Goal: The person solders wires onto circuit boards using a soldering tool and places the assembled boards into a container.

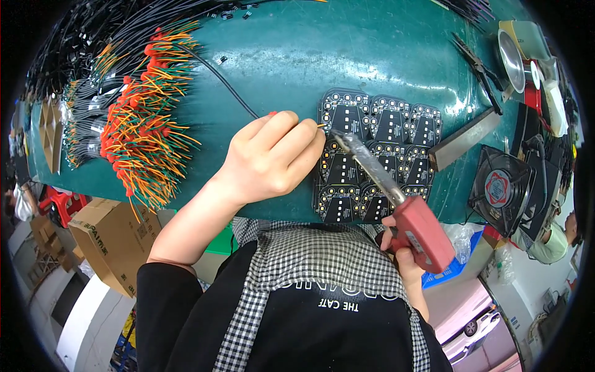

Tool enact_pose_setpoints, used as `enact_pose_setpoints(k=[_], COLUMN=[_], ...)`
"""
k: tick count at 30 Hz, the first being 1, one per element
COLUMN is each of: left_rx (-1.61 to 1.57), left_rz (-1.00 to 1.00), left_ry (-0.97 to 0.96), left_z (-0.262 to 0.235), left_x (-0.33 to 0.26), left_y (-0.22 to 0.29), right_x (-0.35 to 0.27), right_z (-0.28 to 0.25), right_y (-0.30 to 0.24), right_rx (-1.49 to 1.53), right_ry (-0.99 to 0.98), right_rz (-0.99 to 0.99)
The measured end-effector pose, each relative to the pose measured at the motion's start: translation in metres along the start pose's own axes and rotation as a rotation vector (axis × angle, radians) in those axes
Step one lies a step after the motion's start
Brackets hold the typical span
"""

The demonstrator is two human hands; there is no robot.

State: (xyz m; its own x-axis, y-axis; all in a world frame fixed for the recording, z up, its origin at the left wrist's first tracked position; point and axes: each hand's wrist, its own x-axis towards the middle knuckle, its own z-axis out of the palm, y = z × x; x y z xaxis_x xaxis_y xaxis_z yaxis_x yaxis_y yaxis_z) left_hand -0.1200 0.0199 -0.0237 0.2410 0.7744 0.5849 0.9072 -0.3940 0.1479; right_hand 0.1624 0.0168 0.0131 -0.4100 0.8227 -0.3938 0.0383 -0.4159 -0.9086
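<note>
left hand point(273, 158): curled, pinching a black wire point(226, 87) with its stripped end at the upper left edge of the board point(375, 164); wire runs up and left toward the bundle.
right hand point(403, 248): clenched round the red grip of the iron point(396, 192), at the table's near edge; tip meets the wire end on the board.
board: black panel of small units, flat on the green table point(347, 56), just right of the left hand.
wires point(142, 124): orange, green and red heap, well left.
pliers point(477, 65), metal bar point(465, 139), fan point(502, 189): right side, apart from the board.
risks, as judged:
- fingertips lie near the hot tip; a slip of either hand could burn them.
- board looks unclamped; pressure from the iron could shift it and miss the pad.
- wire held by pinch only; a tremor while solder sets could leave a weak joint.
- pads sit close; excess solder could bridge neighbours.
- long shaft crosses the board; lowering it could scorch parts beneath.
</note>
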Motion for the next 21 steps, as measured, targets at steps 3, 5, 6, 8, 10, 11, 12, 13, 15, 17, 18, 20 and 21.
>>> enact_pose_setpoints(k=[3, 5, 6, 8, 10, 11, 12, 13, 15, 17, 18, 20, 21], left_rx=[0.003, 0.011, 0.013, 0.038, 0.003, 0.000, 0.051, 0.074, 0.151, 0.251, 0.144, 0.114, 0.062], left_rz=[0.003, 0.000, -0.011, -0.053, -0.075, -0.158, -0.171, -0.179, -0.227, -0.122, -0.046, -0.074, -0.082], left_ry=[0.003, 0.005, -0.008, -0.033, -0.046, -0.132, -0.190, -0.185, -0.452, -0.384, -0.168, -0.190, -0.205], left_z=[0.001, 0.001, 0.000, -0.007, -0.009, -0.014, -0.010, -0.011, -0.034, -0.044, -0.056, -0.058, -0.059], left_x=[0.000, -0.001, -0.003, -0.008, -0.007, -0.007, -0.008, -0.009, -0.005, -0.018, -0.015, -0.022, -0.021], left_y=[0.000, 0.001, 0.002, 0.003, 0.001, 0.000, -0.005, -0.010, -0.016, -0.025, -0.030, -0.035, -0.037], right_x=[-0.004, -0.005, -0.004, -0.003, -0.001, 0.000, 0.000, -0.002, -0.005, -0.001, 0.000, 0.001, 0.000], right_z=[0.003, 0.002, 0.000, 0.003, 0.004, 0.007, 0.002, -0.003, -0.006, -0.025, -0.023, -0.021, -0.025], right_y=[-0.001, 0.000, 0.001, -0.001, 0.000, -0.002, 0.003, 0.005, 0.001, 0.015, 0.014, 0.014, 0.015], right_rx=[0.061, 0.055, 0.011, -0.032, -0.036, -0.056, -0.034, -0.019, 0.107, 0.054, 0.048, 0.046, 0.075], right_ry=[0.048, 0.056, 0.020, -0.002, 0.056, 0.146, 0.210, 0.279, 0.280, 0.148, 0.186, 0.196, 0.177], right_rz=[-0.015, -0.018, -0.032, -0.066, -0.101, -0.154, -0.176, -0.198, -0.145, -0.300, -0.291, -0.282, -0.267])
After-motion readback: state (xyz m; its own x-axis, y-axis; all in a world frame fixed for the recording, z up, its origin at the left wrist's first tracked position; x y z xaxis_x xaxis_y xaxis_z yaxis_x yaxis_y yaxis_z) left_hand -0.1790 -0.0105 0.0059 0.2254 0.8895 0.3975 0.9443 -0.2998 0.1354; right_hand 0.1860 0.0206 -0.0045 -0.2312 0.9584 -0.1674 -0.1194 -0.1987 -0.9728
